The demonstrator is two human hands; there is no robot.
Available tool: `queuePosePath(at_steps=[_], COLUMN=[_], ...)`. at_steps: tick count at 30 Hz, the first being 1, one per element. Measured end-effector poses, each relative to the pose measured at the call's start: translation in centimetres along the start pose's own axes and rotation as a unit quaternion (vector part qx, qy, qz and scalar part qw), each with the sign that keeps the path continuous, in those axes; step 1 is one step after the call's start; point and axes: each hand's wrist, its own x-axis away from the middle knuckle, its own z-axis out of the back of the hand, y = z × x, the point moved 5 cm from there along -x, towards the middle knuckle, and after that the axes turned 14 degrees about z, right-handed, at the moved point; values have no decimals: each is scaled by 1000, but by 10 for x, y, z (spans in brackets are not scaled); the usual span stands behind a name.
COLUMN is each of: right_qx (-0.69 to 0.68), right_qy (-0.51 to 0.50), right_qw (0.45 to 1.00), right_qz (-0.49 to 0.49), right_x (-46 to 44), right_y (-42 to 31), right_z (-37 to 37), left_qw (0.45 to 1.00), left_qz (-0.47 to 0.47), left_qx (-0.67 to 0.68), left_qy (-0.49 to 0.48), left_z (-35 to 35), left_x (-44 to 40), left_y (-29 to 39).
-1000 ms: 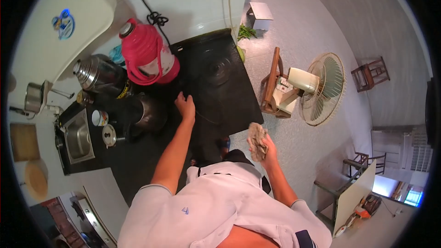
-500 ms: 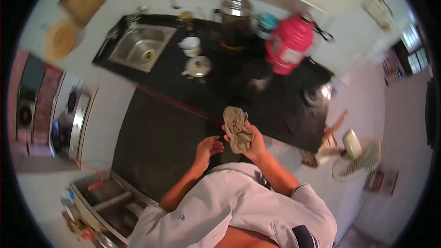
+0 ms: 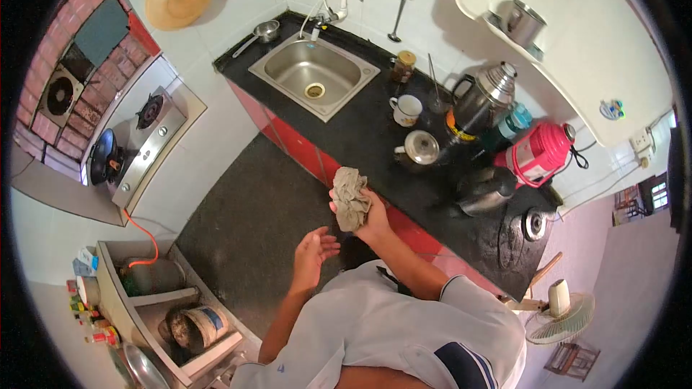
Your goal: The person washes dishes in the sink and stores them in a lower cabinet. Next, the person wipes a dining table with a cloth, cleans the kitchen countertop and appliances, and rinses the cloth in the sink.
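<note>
A crumpled grey-brown cloth (image 3: 351, 199) is gripped in my right hand (image 3: 373, 220), held up in front of my body near the red counter edge. My left hand (image 3: 314, 253) hovers just left of it, fingers apart, touching nothing. Beyond the cloth runs the black countertop (image 3: 346, 117). On it stand a white enamel mug (image 3: 406, 110) and a lidded metal cup (image 3: 420, 148). The steel sink (image 3: 317, 72) is set into the counter further off.
To the right on the counter stand a kettle (image 3: 486, 191), a pink thermos (image 3: 540, 151) and a steel thermos (image 3: 484, 97). A gas stove (image 3: 148, 145) is at the left. A fan (image 3: 566, 317) stands at the right, and a white shelf (image 3: 562, 36) juts from the wall.
My view has swung left, so the sink and stove show more fully. The cloth stays in my right hand, and my left hand stays open beside it.
</note>
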Motion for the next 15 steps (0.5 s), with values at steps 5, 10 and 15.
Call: queuePosePath(at_steps=[5, 10, 15], right_qx=[-42, -61, -20], right_qy=[6, 55, 84], right_qw=[999, 996, 994], right_qz=[23, 33, 65], right_x=[-74, -169, -249], right_y=[5, 25, 33], right_z=[-12, -5, -23], left_qw=[999, 995, 996], left_qz=[4, 16, 25], left_qx=[-31, -95, -85], left_qy=[10, 20, -24], left_z=[28, 42, 30], left_x=[-51, -120, -212], left_y=[44, 125, 187])
